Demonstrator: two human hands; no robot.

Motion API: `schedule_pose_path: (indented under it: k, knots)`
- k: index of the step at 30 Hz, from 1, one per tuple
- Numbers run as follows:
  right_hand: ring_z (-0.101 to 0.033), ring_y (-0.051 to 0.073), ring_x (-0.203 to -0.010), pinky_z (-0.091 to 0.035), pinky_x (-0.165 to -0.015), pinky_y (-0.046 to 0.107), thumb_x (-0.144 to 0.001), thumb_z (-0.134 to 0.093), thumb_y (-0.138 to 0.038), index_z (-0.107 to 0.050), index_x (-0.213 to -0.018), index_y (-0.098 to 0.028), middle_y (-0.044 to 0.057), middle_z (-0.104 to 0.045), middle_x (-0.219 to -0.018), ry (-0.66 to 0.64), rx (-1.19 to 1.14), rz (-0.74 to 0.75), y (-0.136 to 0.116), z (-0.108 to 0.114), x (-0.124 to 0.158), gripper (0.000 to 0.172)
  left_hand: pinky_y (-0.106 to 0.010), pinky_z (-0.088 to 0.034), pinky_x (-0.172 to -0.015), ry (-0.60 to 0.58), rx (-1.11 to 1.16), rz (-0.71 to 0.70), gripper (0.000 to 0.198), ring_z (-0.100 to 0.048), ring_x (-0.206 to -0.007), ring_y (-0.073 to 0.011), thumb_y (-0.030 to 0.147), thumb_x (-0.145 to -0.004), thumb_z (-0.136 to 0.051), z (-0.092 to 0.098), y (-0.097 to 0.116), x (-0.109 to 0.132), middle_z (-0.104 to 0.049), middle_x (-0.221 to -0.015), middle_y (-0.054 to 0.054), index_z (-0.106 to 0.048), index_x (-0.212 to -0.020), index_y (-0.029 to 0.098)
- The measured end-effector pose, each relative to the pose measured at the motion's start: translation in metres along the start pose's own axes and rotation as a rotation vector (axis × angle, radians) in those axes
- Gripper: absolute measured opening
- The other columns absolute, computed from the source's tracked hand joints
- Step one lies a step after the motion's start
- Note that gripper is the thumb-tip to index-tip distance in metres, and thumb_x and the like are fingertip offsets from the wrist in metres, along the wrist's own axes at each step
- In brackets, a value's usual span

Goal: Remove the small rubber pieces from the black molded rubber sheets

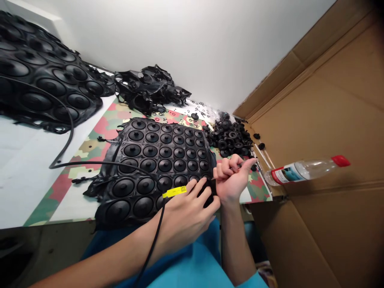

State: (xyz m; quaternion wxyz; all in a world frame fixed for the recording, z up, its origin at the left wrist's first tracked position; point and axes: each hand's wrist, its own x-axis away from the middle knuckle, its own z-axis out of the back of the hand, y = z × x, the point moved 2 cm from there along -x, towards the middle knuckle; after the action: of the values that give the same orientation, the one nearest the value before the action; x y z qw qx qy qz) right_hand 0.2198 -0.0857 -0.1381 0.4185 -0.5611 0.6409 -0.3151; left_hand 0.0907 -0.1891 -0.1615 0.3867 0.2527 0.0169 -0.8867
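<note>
A black moulded rubber sheet with rows of round raised parts lies across the near edge of the table. My left hand bends over its near right corner, fingers spaced apart and gripping the rubber; the thumb is hidden. Just beyond that corner, my right hand is closed with the thumb pointing out to the right. A small dark bit shows between its thumb and fingers, too little to name. A black cable with a yellow label runs over the sheet and past my left forearm.
Loose round black rubber parts are heaped behind my right hand. Torn rubber scrap lies at the back, with small rings scattered beside it. More moulded sheets are piled at left. A plastic bottle and cardboard stand at right.
</note>
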Motion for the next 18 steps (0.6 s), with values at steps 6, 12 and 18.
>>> schedule_pose_path:
  k: [6, 12, 18]
  knots:
    - [-0.009, 0.008, -0.045, -0.023, -0.041, 0.021, -0.099, -0.050, -0.090, -0.026, -0.065, -0.024, -0.011, -0.016, -0.055, -0.012, -0.003, -0.015, 0.0049, -0.0005, 0.0023, 0.078, -0.056, -0.040, -0.123, -0.002, -0.022, 0.006, 0.028, -0.057, -0.150, -0.0429, 0.035, -0.109, -0.061, -0.0011, 0.0029, -0.0023, -0.070, -0.133, -0.018, -0.065, -0.128, 0.014]
    - [-0.009, 0.009, -0.045, -0.024, -0.040, 0.022, -0.098, -0.050, -0.092, -0.023, -0.063, -0.024, -0.011, -0.015, -0.054, -0.041, 0.021, -0.005, 0.0053, 0.0009, 0.0024, 0.081, -0.049, -0.025, -0.139, 0.005, -0.049, -0.081, 0.026, -0.068, -0.132, -0.0302, 0.024, -0.105, -0.060, -0.0051, 0.0028, -0.0029, -0.071, -0.121, -0.015, -0.065, -0.126, 0.011]
    - [-0.005, 0.009, -0.046, -0.021, -0.040, 0.023, -0.096, -0.050, -0.093, -0.019, -0.062, -0.025, -0.011, -0.012, -0.054, -0.055, -0.008, 0.009, 0.0010, 0.0041, 0.0016, 0.082, -0.049, -0.019, -0.143, -0.006, -0.030, -0.067, 0.029, -0.070, -0.130, -0.0296, 0.020, -0.103, -0.057, -0.0092, 0.0033, -0.0041, -0.071, -0.123, -0.015, -0.065, -0.129, 0.011]
